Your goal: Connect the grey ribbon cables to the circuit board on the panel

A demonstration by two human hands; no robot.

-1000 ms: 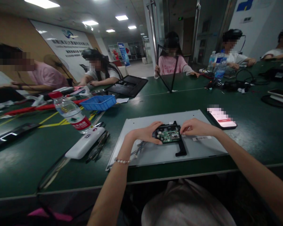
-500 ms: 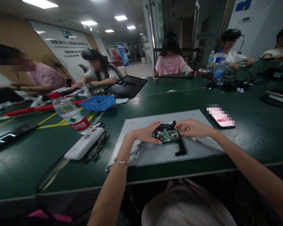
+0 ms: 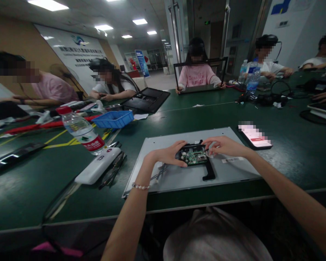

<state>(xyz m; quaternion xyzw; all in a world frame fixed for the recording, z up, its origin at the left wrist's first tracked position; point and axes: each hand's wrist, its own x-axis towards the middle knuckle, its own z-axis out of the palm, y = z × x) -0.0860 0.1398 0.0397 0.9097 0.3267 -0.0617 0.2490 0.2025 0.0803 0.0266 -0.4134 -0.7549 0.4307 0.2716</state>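
A green circuit board (image 3: pixel 194 156) sits in a black plastic frame (image 3: pixel 209 172) on a flat grey metal panel (image 3: pixel 176 181). My left hand (image 3: pixel 170 154) grips the frame's left side, thumb along the near edge and fingers at the far edge. At the board's right edge, my right hand (image 3: pixel 220 146) has its fingers bent together in a pinch. What lies between those fingertips is too small to tell. Loose grey cables (image 3: pixel 160 172) rest on the panel below my left wrist. A barcode label (image 3: pixel 232 160) shows under my right hand.
A phone (image 3: pixel 256 137) lies right of the panel. On the left are a white power bank (image 3: pixel 97 166), glasses (image 3: pixel 112 172), a water bottle (image 3: pixel 83 132) and a blue tray (image 3: pixel 114 119). Across the green table (image 3: pixel 184 117), a person holds a black frame (image 3: pixel 201 88); several others sit around.
My right hand's fingers have shifted slightly at the board's edge, and more of the barcode label shows. My left hand stays on the frame. The person opposite has lowered their black frame slightly.
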